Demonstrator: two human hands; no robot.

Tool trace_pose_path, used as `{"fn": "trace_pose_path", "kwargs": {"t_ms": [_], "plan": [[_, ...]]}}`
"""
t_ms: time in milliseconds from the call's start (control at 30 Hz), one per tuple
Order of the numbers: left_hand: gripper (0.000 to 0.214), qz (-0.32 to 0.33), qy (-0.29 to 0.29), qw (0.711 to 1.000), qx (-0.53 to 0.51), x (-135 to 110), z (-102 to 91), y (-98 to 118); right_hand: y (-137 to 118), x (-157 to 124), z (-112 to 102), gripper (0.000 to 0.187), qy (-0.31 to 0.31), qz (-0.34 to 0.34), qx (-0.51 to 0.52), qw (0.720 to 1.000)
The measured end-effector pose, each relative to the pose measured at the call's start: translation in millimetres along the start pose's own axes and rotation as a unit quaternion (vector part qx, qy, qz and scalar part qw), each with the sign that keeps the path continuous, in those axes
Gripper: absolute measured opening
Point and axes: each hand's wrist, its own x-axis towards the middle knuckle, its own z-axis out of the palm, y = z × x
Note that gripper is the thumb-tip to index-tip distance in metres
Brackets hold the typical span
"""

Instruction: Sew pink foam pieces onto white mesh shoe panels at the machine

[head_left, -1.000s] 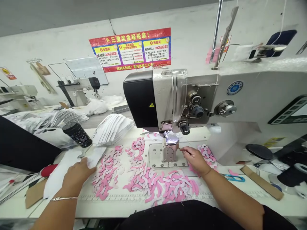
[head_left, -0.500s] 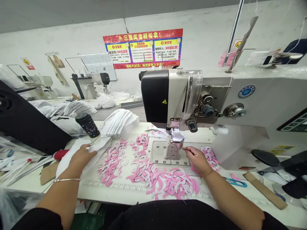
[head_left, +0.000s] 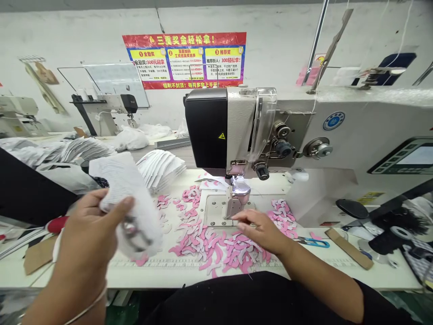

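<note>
A white fabric piece (head_left: 130, 180) is raised at the left, its lower part blurred, with a dark, shiny patch that I cannot make out. My left hand (head_left: 98, 221) grips it by its left edge, thumb across the front. Right beside the post of a sewing machine (head_left: 211, 131), my right hand (head_left: 259, 230) has its fingers loosely stretched toward the post, with nothing visible in them. Pink and white curved pieces (head_left: 203, 239) lie scattered around the machine's base plate (head_left: 214, 205), several of them below my right hand.
A stack of white pieces (head_left: 160, 169) stands behind the left hand. Blue thread snips (head_left: 314, 243), a brown strip (head_left: 350, 248) and a black thread spool (head_left: 385, 241) lie at the right. A brown card (head_left: 39, 257) lies at the left. A ruler scale runs along the front edge.
My left hand has lifted a white piece off the table toward me. My right hand has moved left and lower beside the post, its fingers less pinched. The view has shifted right.
</note>
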Motion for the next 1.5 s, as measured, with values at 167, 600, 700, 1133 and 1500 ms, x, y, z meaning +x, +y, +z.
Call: {"fn": "trace_pose_path", "kwargs": {"t_ms": [167, 600, 700, 1133, 1500], "plan": [[0.036, -0.116, -0.199, 0.934, -0.272, -65, 77.4, 46, -48, 5, 10, 0.062, -0.118, -0.051, 0.1, 0.987], [0.024, -0.21, -0.436, 0.843, -0.236, -51, 136.7, 22, 33, -13, -82, 0.046, 0.124, 0.175, 0.401, 0.891], [0.024, -0.226, -0.458, 0.823, -0.247, -53, 156.0, 23, 49, 2, -90, 0.045, 0.158, 0.162, 0.426, 0.876], [0.02, -0.232, -0.434, 0.813, -0.312, -51, 178.3, 20, 102, 37, -83, 0.03, 0.179, 0.181, 0.467, 0.847], [0.023, -0.029, -0.261, 0.959, 0.104, -35, 97.1, -65, 111, -27, -68, 0.018, 0.179, 0.224, 0.502, 0.816]]}}
